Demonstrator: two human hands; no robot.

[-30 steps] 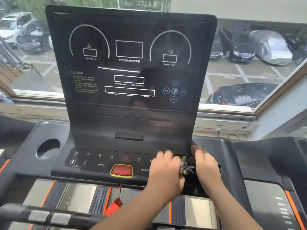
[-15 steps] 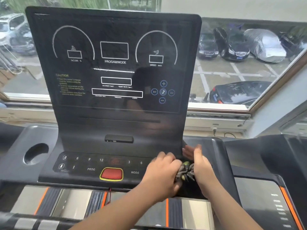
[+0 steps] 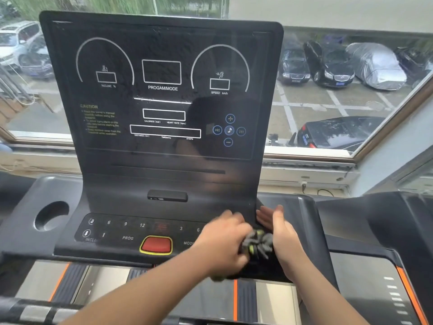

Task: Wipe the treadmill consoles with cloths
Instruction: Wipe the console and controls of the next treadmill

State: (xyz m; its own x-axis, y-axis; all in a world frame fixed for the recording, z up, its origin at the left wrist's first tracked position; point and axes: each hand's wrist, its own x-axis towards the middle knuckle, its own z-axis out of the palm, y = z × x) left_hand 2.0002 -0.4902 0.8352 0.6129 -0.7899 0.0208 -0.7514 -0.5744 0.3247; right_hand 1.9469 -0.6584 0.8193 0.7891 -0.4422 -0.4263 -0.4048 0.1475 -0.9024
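Note:
The black treadmill console (image 3: 161,95) stands upright in front of me, its button panel (image 3: 131,231) sloping toward me below it. A dark grey cloth with yellow-green flecks (image 3: 257,243) is bunched at the panel's lower right corner. My left hand (image 3: 222,245) curls over the cloth from the left and grips it. On the other side my right hand (image 3: 280,233) lies against the cloth with its palm, fingers straight and pointing forward along the console's right edge. Both hands are motion-blurred.
A red stop button (image 3: 156,245) sits in the middle of the panel, and a round cup holder (image 3: 50,215) lies at the left. A second treadmill's console (image 3: 375,221) adjoins on the right. Behind is a window (image 3: 328,102) over parked cars. A handrail (image 3: 35,310) crosses the lower left.
My right hand's fingers have straightened and spread forward beside the cloth. My left hand has kept its grip and shifted slightly. Both hands stay at the panel's right corner.

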